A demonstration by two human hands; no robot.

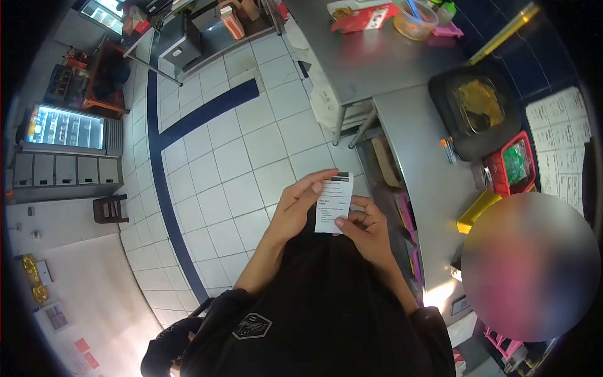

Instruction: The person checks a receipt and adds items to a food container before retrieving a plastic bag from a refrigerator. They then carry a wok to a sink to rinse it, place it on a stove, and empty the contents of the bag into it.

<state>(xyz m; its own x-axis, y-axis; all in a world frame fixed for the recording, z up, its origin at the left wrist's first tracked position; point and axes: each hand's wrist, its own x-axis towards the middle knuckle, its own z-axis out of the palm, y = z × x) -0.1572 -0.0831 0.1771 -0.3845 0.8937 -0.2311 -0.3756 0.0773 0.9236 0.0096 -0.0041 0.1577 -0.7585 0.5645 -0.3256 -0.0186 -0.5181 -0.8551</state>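
Note:
A small white printed receipt (334, 204) is held up in front of my chest, its dark header band at the top. My left hand (296, 206) grips its upper left edge, thumb on the front and fingers stretched along behind the top. With thumb in front and fingers behind, my right hand (365, 230) pinches the lower right corner. The print is too small to read. Both hands are above the tiled floor, just left of the steel counter (418, 132).
On the right counter are a black tray (449, 129) with yellowish food, a red basket (526, 173) with a green bag, and a yellow box (480, 210). A clear tub (414, 25) stands farther ahead. Another person's dark sleeve (166, 345) shows at lower left. A lit fridge (66, 129) stands left.

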